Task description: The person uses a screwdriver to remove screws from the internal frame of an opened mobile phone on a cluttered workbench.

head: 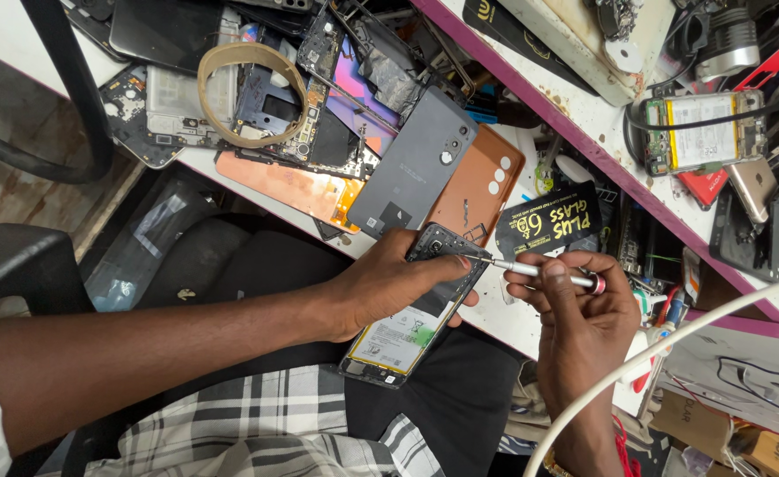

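A: Where is the opened phone point(414, 309) held?

B: It is gripped in the left hand point(389, 284) above the lap, just off the bench edge point(257, 190), fingers wrapped around its upper part. Its long axis is slanted from lower left to upper right.

A: And the screwdriver point(539, 271)?

B: It is pinched in the right hand point(584, 322), fingers pressed together on the shaft. Its tip is pointed leftward and is met with the phone's top end, beside the camera cutout.
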